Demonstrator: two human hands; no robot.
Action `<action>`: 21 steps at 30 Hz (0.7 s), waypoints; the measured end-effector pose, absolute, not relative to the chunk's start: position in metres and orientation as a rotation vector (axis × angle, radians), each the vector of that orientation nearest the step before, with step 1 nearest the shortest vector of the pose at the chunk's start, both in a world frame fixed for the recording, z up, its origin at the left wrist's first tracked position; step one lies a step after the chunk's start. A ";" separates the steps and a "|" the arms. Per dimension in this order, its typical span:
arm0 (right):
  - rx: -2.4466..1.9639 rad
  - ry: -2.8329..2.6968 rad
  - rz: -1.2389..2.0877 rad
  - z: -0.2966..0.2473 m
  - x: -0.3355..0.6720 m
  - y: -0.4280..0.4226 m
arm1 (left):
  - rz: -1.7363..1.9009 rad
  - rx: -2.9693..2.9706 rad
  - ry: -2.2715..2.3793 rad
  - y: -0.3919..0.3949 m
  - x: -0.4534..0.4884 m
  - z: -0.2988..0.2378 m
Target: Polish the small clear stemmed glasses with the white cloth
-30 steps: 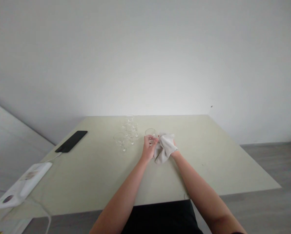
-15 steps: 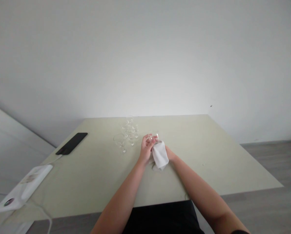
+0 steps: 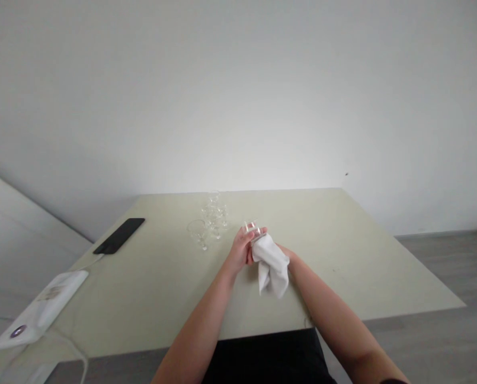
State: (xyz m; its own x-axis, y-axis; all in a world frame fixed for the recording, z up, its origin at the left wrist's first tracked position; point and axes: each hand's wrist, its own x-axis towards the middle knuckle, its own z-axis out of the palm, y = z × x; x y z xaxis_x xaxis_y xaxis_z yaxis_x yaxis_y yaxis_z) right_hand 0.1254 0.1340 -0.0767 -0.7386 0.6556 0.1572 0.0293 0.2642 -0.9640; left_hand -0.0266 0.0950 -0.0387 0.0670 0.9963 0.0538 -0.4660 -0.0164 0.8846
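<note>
My left hand (image 3: 240, 248) is closed around a small clear glass (image 3: 251, 228), held above the table in front of me. A white cloth (image 3: 271, 261) hangs from my right hand (image 3: 285, 253), which grips it against the near end of the glass. The cloth covers most of the right fingers, and part of the glass is hidden by it. To the left of my hands, several clear stemmed glasses (image 3: 214, 213) stand close together on the table. The nearest of them is a wide-bowled glass (image 3: 198, 229).
A black phone (image 3: 119, 236) lies at the left of the pale table (image 3: 150, 304), with a cable running to a white power strip (image 3: 42, 309) at the left edge. Behind the table rises a white wall (image 3: 238, 106). Grey floor (image 3: 434, 256) shows on the right.
The cloth has shifted right and toward me and now hangs more loosely. My right hand has moved slightly right, and the glass has turned in my left hand.
</note>
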 end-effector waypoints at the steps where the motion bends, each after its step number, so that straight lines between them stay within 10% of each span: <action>1: -0.573 -1.998 1.572 -0.076 0.126 0.134 | 1.381 0.884 0.780 0.095 -0.027 -0.038; 21: -0.626 -1.878 1.639 -0.063 0.124 0.126 | 1.417 0.784 0.727 0.102 -0.025 -0.038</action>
